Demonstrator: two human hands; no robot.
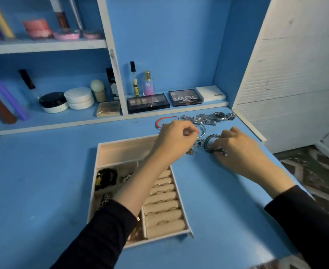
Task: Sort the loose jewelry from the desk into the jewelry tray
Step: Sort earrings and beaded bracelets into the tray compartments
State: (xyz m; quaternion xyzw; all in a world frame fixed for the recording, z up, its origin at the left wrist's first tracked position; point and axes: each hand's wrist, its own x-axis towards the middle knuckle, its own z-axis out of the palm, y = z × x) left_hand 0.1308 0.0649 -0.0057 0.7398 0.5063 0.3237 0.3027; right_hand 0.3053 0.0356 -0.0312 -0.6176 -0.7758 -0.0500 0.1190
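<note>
While both arms reach toward the far right of the blue counter (43, 181), I see its right edge running just beside the right hand (235, 146), with a white louvred door (288, 84) rising past the back corner. A raised white shelf lip (62, 126) closes off the back, and broad bare surface lies left of and in front of the jewelry tray (98, 162).

My left hand (176, 136) hovers past the tray's far right corner, its forearm crossing the tray. Its fingers (190, 133) are curled, tips pressed to the thumb above a small charm cluster (195, 147); whether they pinch a strand I cannot tell. The right hand's fingers (217, 143) curl down onto a dark beaded bracelet (210, 138), gripping its knobbly loop against the counter.

Loose pieces sit behind the hands: a smooth silver bangle (204, 131), a thin red cord bracelet (159, 121), and metal-link wristwatches (208, 118) near the shelf lip. The tray is rectangular, pale and velvety, with padded ring rolls (163, 202) holding gold rings and small compartments of dark pieces on its left.
</note>
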